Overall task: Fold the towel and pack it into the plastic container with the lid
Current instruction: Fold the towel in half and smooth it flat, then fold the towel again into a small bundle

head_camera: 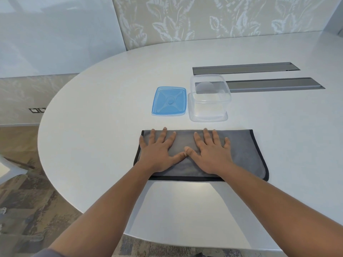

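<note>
Fingers of your left hand (158,152) and right hand (211,154) lie straight and spread, palms flat on the grey towel (246,151), thumbs seemingly touching. It lies folded on the white table (104,112); beyond it, the blue lid (169,101) sits beside the clear container (208,101)

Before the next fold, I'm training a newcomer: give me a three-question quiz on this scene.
1. True or false: the blue lid is snapped onto the clear container.
2. Both hands press flat on what?
3. The lid lies: A) left of the container, B) inside it, C) on the towel.

Key
1. False: it lies on the table beside the container.
2. The towel, under the left hand and the right hand.
3. A.
</note>
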Motion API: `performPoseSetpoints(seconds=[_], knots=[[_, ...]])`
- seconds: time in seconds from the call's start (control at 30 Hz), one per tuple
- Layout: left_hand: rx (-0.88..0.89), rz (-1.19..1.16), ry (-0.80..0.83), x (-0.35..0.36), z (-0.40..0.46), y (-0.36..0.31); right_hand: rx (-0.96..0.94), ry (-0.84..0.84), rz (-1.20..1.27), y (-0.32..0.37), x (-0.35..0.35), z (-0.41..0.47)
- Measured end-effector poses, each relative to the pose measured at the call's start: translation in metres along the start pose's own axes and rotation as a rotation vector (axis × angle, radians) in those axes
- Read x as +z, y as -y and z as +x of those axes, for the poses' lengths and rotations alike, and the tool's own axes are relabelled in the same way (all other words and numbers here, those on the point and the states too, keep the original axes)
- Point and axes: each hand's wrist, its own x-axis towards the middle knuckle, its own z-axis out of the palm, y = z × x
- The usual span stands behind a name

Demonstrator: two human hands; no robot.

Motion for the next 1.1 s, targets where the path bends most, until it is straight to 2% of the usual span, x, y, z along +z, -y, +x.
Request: performPoseSetpoints(seconds=[0.13,0.27,0.33,0.4,0.53,0.63,0.83,0.97,1.1], knots=[[-0.156,-0.111,-0.122,-0.006,-0.004,0.006,0.103,-0.012,0.001,-0.013,-0.005,0.002],[-0.216,-0.2,-0.25,-0.006,-0.013,0.013,0.101,-0.026,0.024,-0.008,-0.006,0.0],[-0.269,-0.263,-0.288,-0.008,-0.015,0.019,0.035,-0.132,0.14,-0.001,-0.009,-0.002],[-0.325,-0.298,-0.309,-0.013,-0.016,0.026,-0.054,-0.213,0.386,0.01,-0.013,-0.001],[-0.394,-0.291,-0.205,-0.024,-0.016,0.036,-0.14,-0.198,0.887,0.048,-0.017,-0.004],[-0.425,-0.281,-0.118,-0.032,-0.014,0.041,-0.075,-0.156,1.127,0.065,-0.015,-0.007],[-0.462,-0.384,-0.055,-0.042,-0.013,0.049,0.041,-0.168,1.229,0.072,-0.012,-0.008],[-0.413,-0.403,-0.029,-0.045,-0.014,0.045,0.088,-0.171,1.355,0.07,-0.015,-0.011],[-0.373,-0.471,-0.055,-0.051,-0.012,0.043,0.114,-0.167,1.587,0.062,-0.019,-0.005]])
